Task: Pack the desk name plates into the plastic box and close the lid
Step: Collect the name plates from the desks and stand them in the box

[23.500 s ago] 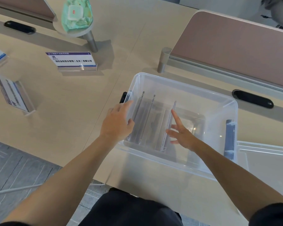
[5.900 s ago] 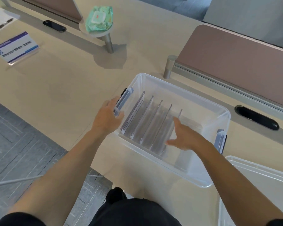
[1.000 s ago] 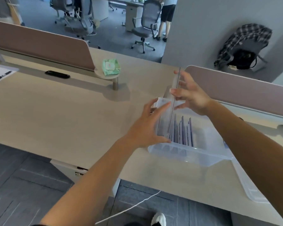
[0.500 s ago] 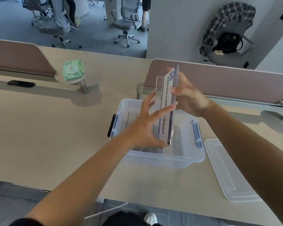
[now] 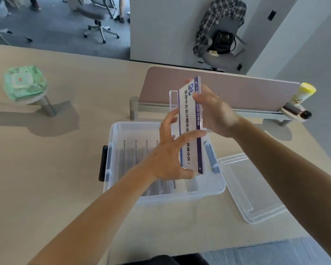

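A clear acrylic name plate (image 5: 191,119) with a white and purple card is held on end above the right part of the clear plastic box (image 5: 111,150). My left hand (image 5: 168,159) grips its lower end, and my right hand (image 5: 214,113) grips its upper end from behind. Several name plates (image 5: 136,155) stand on edge in a row inside the box. The box's clear lid (image 5: 252,188) lies flat on the desk to the right of it.
A pink divider panel (image 5: 237,88) runs behind the box, with a metal post (image 5: 134,109) at its left end. A green wipes pack (image 5: 24,83) sits on a small stand at left. A yellow-capped bottle (image 5: 302,94) lies at the far right.
The view has tilted down and steadied over the box. The name plate has turned so its printed face shows more, still held over the box by both hands.
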The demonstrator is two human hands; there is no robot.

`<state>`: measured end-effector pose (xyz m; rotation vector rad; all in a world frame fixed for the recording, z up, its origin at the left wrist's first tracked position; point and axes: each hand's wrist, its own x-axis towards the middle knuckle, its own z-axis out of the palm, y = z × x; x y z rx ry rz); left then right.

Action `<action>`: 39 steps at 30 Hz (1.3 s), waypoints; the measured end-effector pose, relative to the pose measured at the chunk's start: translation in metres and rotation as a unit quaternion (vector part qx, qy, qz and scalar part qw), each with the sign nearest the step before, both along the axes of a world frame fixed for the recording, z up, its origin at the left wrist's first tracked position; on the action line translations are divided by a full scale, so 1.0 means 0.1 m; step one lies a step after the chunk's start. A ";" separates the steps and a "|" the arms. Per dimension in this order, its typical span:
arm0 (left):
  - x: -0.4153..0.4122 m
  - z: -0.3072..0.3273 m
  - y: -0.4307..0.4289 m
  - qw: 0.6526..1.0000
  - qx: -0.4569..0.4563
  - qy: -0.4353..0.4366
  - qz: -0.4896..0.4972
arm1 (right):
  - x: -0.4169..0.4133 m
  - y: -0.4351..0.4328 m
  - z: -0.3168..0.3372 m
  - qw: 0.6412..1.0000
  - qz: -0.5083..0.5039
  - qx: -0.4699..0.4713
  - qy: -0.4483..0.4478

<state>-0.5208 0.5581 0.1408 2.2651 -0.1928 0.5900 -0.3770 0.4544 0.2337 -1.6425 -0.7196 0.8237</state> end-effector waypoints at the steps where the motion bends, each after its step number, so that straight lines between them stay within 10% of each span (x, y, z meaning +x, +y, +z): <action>1: 0.01 -0.02 0.01 1.000 -0.006 0.002 -0.009 | 0.00 0.01 0.00 1.000 -0.011 -0.015 -0.003; 14: 0.24 -0.49 -0.17 0.992 -0.024 0.123 -0.034 | 0.26 0.03 -0.23 0.905 0.002 -0.300 -0.300; 24: 0.14 -0.72 0.28 0.947 -0.006 0.316 0.049 | 0.69 -0.23 -1.09 0.905 0.002 -0.349 -0.245; 31: 0.00 -1.03 0.71 0.907 0.219 0.310 0.180 | 0.72 -0.08 -1.54 0.875 0.040 -0.426 -0.228; 39: -0.17 -1.12 1.02 0.860 0.275 0.287 0.320 | 0.63 0.02 -1.98 0.872 0.043 -0.450 -0.187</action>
